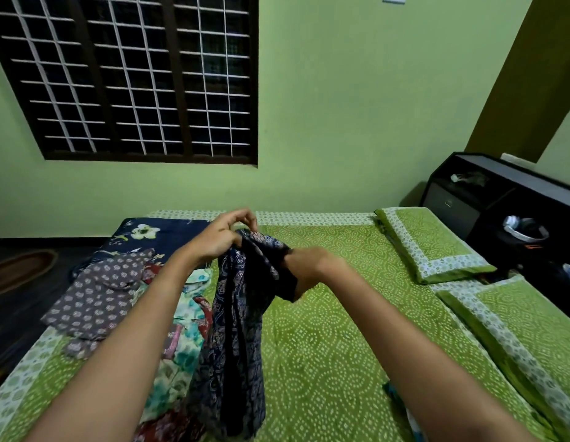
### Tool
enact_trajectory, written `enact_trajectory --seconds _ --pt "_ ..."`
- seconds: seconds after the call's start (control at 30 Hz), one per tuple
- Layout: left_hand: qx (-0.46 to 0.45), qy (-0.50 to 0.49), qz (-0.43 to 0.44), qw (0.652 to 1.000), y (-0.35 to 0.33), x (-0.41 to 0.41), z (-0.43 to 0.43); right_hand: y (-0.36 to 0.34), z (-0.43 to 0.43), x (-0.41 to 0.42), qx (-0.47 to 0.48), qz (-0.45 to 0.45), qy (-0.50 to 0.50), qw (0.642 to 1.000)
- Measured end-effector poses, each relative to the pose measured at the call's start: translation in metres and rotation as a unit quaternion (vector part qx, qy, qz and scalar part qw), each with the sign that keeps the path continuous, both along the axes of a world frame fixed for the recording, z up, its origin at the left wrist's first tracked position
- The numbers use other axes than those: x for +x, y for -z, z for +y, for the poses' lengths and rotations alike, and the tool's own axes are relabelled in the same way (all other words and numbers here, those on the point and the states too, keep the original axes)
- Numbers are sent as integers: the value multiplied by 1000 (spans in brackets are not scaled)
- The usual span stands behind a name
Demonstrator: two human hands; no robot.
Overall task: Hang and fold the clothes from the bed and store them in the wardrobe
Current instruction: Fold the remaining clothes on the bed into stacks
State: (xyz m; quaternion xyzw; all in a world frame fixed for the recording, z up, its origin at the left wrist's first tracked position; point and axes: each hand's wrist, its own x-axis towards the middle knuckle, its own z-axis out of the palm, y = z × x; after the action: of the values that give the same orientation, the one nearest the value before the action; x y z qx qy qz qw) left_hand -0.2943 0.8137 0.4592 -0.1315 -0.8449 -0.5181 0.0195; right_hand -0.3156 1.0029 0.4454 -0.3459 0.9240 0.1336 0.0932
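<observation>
From the head camera, you hold a dark blue patterned garment (pixel 239 314) up above the bed (pixel 325 339) with both hands. Your left hand (pixel 223 239) pinches the top edge of the cloth, the thumb and the curled fingers closed on it. Your right hand (pixel 309 269) is just to the right, a little blurred; it grips another part of the same top edge, and its fingers are wrapped in the fabric, so they are mostly hidden. The garment hangs down from the two hands, and its lower end reaches the near edge of the picture. On the left part of the bed lies a pile of other clothes: a grey garment with small white flowers (pixel 98 295), a teal floral garment (pixel 181 339) beside it, and a red patterned one (pixel 169 425) at the near side. Farther on the left lies a navy blanket with big flowers (pixel 149 234). The green dotted sheet covers the bed, and two green pillows (pixel 433 247) lie on the right side. A barred window (pixel 127 78) is on the far wall.
</observation>
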Motion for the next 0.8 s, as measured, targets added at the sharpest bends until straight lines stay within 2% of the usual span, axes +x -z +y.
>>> enact_trajectory --seconds 0.1,0.2,0.23,0.3,0.37,0.47,0.5,0.63,0.8 --pt "-64 13 -4 998 3 3 -8 -2 18 -11 146 25 104 983" --pt "-52 2 -15 999 4 6 -14 -10 37 -21 150 74 141 976" --pt "-46 -4 -15 999 3 7 -14 -12 41 -22 109 85 127 982" --pt "-44 -6 -12 999 0 7 -12 -8 39 -23 -88 38 69 993" --pt "-47 -2 -6 999 -2 5 -8 -1 25 -8 -283 -28 4 959" --pt "-60 -1 5 998 -4 3 -5 12 3 6 -450 -29 -47 891" --pt "-59 0 9 998 -4 4 -4 16 -1 7 -464 -17 -60 883" --pt "-41 -13 6 999 -6 10 -6 25 2 -1 -398 -19 -59 915" --pt "-14 -23 11 1000 -5 13 -16 30 8 3 -481 -72 3 874"
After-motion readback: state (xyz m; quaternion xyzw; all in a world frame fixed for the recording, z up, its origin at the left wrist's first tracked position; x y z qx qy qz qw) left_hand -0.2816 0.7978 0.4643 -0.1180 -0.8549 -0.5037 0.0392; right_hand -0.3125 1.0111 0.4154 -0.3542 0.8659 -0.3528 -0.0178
